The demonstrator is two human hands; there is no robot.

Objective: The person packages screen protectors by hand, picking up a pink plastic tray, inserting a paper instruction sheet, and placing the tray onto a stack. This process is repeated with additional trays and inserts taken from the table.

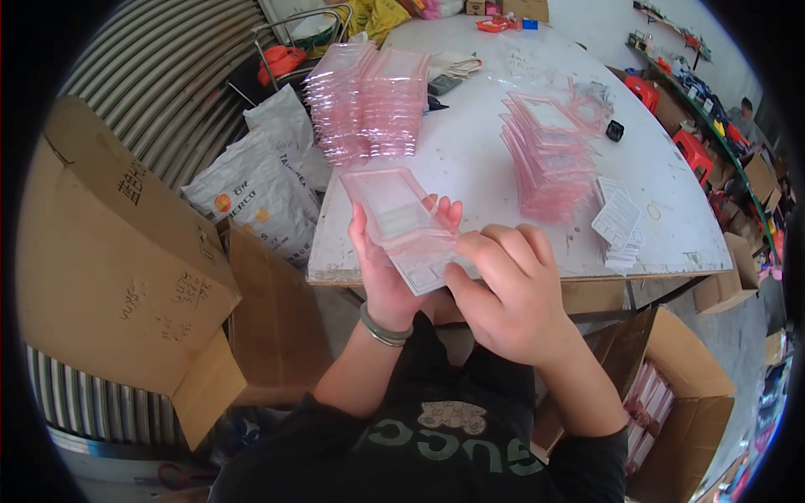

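Observation:
My left hand (pixel 390 277) cradles a clear pink plastic pouch (pixel 390 197) from below, its fingers wrapped round both edges. A white printed card (pixel 422 272) sticks out of the pouch's near end. My right hand (pixel 511 289) pinches the card's right edge between thumb and fingers, close to the pouch opening. Right of my hands stands a loose stack of pink pouches (pixel 549 159). Beside it lies a small pile of white printed cards (pixel 619 216). Farther back on the left are two tall, neat stacks of pink pouches (pixel 369 101).
The white table (pixel 470 159) has its front edge just beyond my lap. A black cap (pixel 615 130) and a rubber band (pixel 653 212) lie on the right. Cardboard boxes (pixel 126 251) and white sacks (pixel 260 180) crowd the left. An open carton (pixel 696 377) holds pink packs at right.

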